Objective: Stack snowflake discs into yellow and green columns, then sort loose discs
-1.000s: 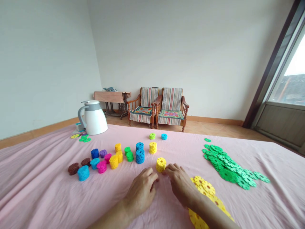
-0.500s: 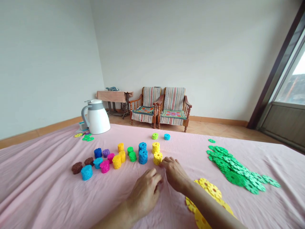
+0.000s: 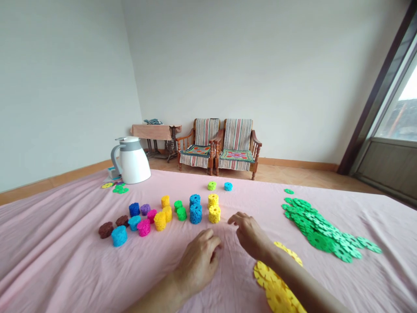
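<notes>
Yellow stack [image 3: 214,214] of notched discs stands mid-cloth [image 3: 65,261], ending a row of coloured stacks [image 3: 159,220], with a second yellow stack [image 3: 213,200] just behind it. One green pile [image 3: 321,232] lies toward the right edge and one yellow pile [image 3: 272,287] near the front edge. Right hand [image 3: 249,234], empty with fingers loosely bent, hovers just right of the stack, not touching it. Left hand [image 3: 198,258] rests curled and empty, nearer the front.

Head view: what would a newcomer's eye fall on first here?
The row of bright disc stacks across the middle of the pink cloth stands out first, with the left hand and right hand just short of the rightmost yellow stack. A heap of green discs spreads at right; a white jug stands far left.
</notes>
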Action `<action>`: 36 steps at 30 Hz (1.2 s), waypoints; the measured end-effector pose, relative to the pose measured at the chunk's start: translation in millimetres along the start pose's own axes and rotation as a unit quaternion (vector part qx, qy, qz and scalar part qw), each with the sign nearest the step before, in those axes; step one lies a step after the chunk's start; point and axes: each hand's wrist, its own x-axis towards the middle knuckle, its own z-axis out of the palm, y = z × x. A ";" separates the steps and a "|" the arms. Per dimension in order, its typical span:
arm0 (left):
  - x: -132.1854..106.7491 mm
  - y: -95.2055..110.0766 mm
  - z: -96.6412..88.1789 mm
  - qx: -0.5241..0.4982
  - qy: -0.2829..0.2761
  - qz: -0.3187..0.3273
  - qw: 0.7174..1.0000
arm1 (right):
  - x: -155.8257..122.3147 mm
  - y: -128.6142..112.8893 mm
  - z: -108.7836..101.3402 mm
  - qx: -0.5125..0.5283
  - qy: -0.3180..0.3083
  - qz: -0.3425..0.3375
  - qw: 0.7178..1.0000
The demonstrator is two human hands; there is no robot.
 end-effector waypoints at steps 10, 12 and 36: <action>4.6 0.0 4.8 -0.064 0.024 0.004 0.998 | -84.6 61.9 -58.2 0.013 0.009 0.078 0.997; 4.2 2.4 5.9 -0.084 0.021 0.012 0.996 | -103.4 61.6 -73.1 0.016 -0.047 0.104 0.993; 9.4 37.2 6.1 -0.082 -0.099 0.080 0.988 | -101.5 24.5 -34.7 0.069 -0.073 0.061 0.993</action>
